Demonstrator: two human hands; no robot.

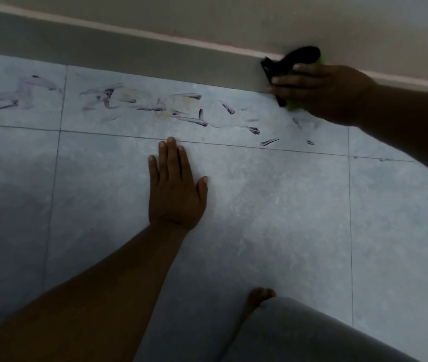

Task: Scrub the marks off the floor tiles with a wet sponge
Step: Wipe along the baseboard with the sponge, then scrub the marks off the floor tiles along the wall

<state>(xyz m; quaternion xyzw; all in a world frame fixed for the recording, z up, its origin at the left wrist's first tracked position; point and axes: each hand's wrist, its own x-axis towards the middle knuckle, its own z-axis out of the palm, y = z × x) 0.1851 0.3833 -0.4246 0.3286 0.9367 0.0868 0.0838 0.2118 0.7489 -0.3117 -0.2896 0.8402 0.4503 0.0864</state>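
Many marks [155, 108] remain along the far tiles [260, 205]. Right hand [322, 92] curled around sponge [292, 74], pressed by the baseboard [129, 56]; left hand [173, 184] flat, fingers spread, holding nothing. Best scrub leftward, short firm strokes.

Head view, seemingly close above floor [260, 231]

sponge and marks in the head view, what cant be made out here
- Sponge: mostly hidden under the right hand; wetness not visible.
- Black piece on it: blurred, strap or scouring layer unclear.
- Marks: smeared, and the row runs under the right hand, so its end is hidden.
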